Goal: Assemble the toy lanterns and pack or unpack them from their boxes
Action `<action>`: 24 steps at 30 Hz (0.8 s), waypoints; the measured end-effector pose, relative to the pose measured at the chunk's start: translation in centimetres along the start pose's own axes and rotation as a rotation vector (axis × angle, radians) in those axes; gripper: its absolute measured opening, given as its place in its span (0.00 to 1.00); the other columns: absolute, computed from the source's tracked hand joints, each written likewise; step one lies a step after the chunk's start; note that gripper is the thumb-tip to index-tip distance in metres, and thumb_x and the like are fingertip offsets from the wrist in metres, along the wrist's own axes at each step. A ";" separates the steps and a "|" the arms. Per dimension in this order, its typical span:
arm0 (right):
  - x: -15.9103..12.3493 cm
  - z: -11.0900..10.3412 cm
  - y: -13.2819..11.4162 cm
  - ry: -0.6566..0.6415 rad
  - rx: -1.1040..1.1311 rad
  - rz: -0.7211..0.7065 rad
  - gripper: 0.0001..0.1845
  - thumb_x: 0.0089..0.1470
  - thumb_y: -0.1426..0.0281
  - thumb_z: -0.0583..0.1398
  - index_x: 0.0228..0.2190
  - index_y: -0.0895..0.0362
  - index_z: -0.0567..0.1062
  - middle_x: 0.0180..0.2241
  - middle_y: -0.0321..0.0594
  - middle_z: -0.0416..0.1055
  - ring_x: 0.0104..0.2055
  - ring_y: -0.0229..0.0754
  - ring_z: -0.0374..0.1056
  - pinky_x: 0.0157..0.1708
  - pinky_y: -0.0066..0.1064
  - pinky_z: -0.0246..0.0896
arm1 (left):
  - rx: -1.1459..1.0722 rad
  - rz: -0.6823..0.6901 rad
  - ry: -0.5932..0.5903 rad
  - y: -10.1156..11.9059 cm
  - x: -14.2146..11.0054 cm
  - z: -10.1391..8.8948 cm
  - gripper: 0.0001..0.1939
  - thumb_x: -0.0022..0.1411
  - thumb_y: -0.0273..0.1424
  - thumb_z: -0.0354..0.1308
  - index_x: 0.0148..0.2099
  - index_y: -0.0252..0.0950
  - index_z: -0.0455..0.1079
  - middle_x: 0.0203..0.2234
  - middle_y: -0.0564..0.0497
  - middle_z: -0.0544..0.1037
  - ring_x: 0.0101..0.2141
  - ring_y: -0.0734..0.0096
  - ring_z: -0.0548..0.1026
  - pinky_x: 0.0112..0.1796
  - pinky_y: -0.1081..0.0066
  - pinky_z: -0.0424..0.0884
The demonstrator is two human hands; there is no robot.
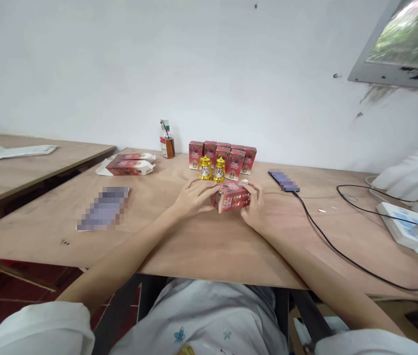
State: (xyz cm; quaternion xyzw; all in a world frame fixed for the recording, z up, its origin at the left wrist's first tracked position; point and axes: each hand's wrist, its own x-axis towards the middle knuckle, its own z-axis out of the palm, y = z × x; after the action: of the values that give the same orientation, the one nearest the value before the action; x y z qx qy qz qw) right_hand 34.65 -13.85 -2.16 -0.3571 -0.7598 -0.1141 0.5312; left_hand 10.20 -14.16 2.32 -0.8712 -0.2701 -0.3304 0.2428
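Observation:
A small red printed box (234,198) lies on its side on the wooden table, between my two hands. My left hand (194,198) is at its left end, fingers bent along the top edge. My right hand (255,203) grips the right end, thumb at the front and fingers over the far side. Just behind the box stand two small golden lanterns, a left lantern (205,169) and a right lantern (219,170). Several upright red boxes (236,165) are grouped behind them, near the wall.
Flat red cartons (129,167) lie at the left. A blurred flat panel (103,209) is nearer me. A bottle (167,147) stands by the wall. At right are a phone (284,181), its black cable (318,236) and a white power strip (412,229).

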 end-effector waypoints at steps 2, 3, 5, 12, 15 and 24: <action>-0.1 0.0 0.0 -0.015 0.005 0.033 0.44 0.33 0.85 0.53 0.55 0.51 0.58 0.52 0.47 0.56 0.56 0.51 0.58 0.54 0.48 0.60 | -0.050 -0.007 0.000 0.2 0.1 -0.1 0.26 0.58 0.47 0.56 0.52 0.36 0.68 0.45 0.43 0.77 0.46 0.63 0.74 0.52 0.62 0.61; -0.1 0.0 0.0 -0.024 0.009 0.053 0.44 0.33 0.85 0.53 0.55 0.52 0.59 0.52 0.47 0.56 0.56 0.52 0.57 0.54 0.49 0.59 | -0.085 -0.022 -0.007 0.3 0.2 -0.1 0.27 0.56 0.48 0.57 0.51 0.36 0.68 0.44 0.43 0.77 0.45 0.62 0.75 0.51 0.62 0.62; 0.0 -0.1 0.1 -0.034 0.045 0.085 0.43 0.34 0.84 0.53 0.55 0.52 0.60 0.52 0.47 0.56 0.57 0.52 0.57 0.55 0.49 0.58 | -0.174 -0.097 -0.020 0.6 0.3 -0.2 0.28 0.52 0.49 0.60 0.49 0.35 0.69 0.42 0.44 0.78 0.43 0.61 0.75 0.49 0.61 0.64; 0.3 -0.1 0.7 0.003 0.640 0.348 0.33 0.52 0.68 0.58 0.58 0.49 0.53 0.57 0.44 0.59 0.57 0.46 0.60 0.54 0.42 0.61 | -0.743 -0.801 0.102 1.1 0.5 0.7 0.19 0.49 0.43 0.63 0.36 0.34 0.70 0.26 0.50 0.77 0.29 0.69 0.74 0.33 0.69 0.69; 0.2 0.4 0.7 -0.081 0.882 0.558 0.27 0.54 0.58 0.58 0.54 0.47 0.59 0.52 0.40 0.66 0.50 0.44 0.67 0.47 0.40 0.67 | -1.034 -0.976 0.098 0.8 0.6 1.5 0.19 0.48 0.46 0.62 0.30 0.33 0.68 0.21 0.52 0.73 0.24 0.73 0.71 0.28 0.72 0.67; 0.2 1.4 0.2 0.014 1.079 0.788 0.21 0.49 0.51 0.59 0.39 0.53 0.68 0.37 0.36 0.72 0.34 0.40 0.70 0.32 0.34 0.70 | -1.279 -1.069 -0.006 1.3 0.6 1.9 0.22 0.43 0.47 0.66 0.31 0.31 0.71 0.25 0.49 0.77 0.26 0.71 0.73 0.31 0.71 0.68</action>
State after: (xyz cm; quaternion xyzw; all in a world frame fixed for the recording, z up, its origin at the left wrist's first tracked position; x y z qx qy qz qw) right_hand 33.73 -12.81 -2.58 -0.2913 -0.5197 0.4823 0.6422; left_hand 12.22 -13.79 1.21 -0.5962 -0.4083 -0.4883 -0.4892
